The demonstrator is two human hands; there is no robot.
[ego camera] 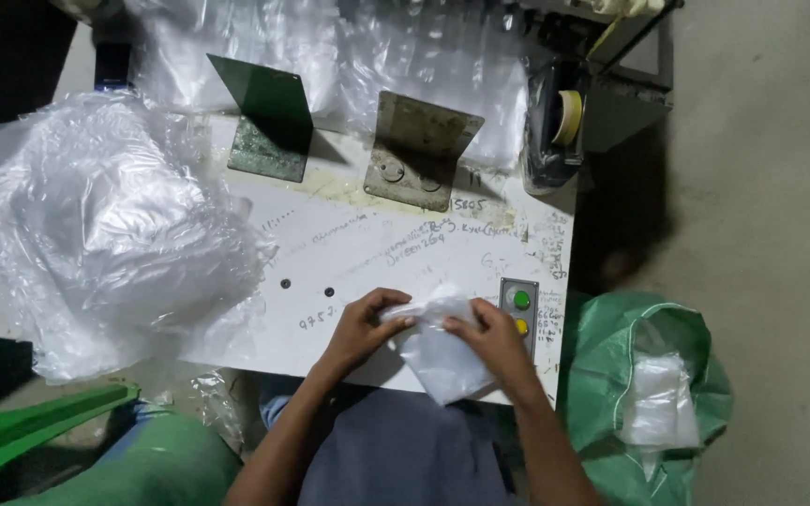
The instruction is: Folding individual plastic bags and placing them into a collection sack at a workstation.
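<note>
At the table's (349,356) near edge, left hand (363,326) and right hand (491,334) grip a plastic bag (438,361).

white worktable (349,262) | plastic bag heap (105,225) left | two metal angle brackets (269,117) (419,150) rear | button box (520,309) right

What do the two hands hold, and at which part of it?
Both hold one clear plastic bag at its top edge: left hand at the left corner, right hand at the right.

White worktable (330,272) scribbled with ink, two bent metal brackets (269,117) bolted on top, grey concrete floor (771,187) at right, green sack (611,375) beside table, dim light
</note>
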